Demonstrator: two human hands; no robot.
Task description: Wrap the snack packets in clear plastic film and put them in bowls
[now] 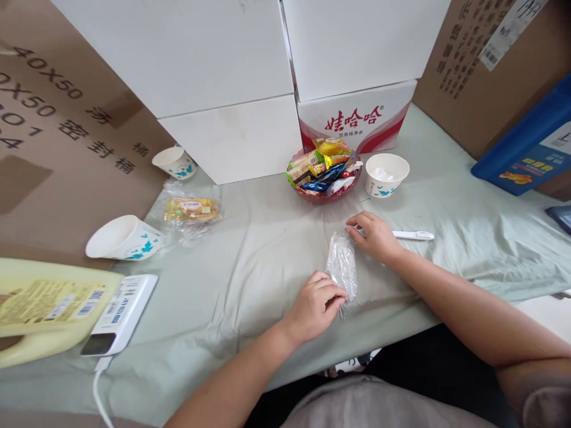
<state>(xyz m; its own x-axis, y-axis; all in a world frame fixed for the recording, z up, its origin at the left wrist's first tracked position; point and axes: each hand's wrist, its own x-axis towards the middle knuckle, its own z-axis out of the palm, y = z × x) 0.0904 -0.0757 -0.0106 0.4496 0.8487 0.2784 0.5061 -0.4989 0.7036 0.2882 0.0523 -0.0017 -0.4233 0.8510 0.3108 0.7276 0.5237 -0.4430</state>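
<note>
A crumpled strip of clear plastic film (342, 261) lies on the cloth-covered table in front of me. My left hand (316, 303) is closed at its lower end, thumb and forefinger pinching the film's edge. By the film's upper end, my right hand (373, 236) rests with loosely bent fingers; I see nothing between them. Partly behind that hand lies a slim white tool (414, 235), its other end hidden. Beyond both hands, a reddish glass bowl (323, 196) is heaped with wrapped snacks (328, 169). Right of it is a paper bowl (387, 172) with clear plastic inside.
At left are two paper bowls, one near (127, 238) and one far (175, 163), and a packaged snack (191, 209) on clear plastic. A white power bank (122, 315) with a cable leans by a yellow jug (49, 309). White boxes (232, 139) stand behind; a blue container (530, 148) stands right.
</note>
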